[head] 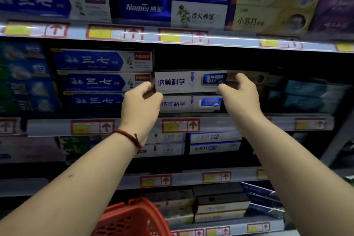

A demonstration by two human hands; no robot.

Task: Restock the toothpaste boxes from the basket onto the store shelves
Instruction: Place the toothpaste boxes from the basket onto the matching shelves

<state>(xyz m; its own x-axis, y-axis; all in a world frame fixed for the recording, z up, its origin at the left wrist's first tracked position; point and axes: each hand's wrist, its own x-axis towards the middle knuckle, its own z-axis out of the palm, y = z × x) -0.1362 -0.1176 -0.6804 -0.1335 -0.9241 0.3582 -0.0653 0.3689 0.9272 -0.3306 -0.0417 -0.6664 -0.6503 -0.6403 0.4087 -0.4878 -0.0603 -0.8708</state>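
Both hands — left hand, right hand — pinch the ends of a long white cardboard toothpaste box resting atop a matching white box.

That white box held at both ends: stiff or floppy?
Probably stiff: the white box spans straight, gripped only at its ends by the left hand and right hand. Likely light, since fingertips suffice. Flat sides should sit steadily on the matching box below.

Both bare forearms reach upward. The left hand, red cord bracelet at its wrist, and the right hand pinch opposite ends of a white cardboard toothpaste box.
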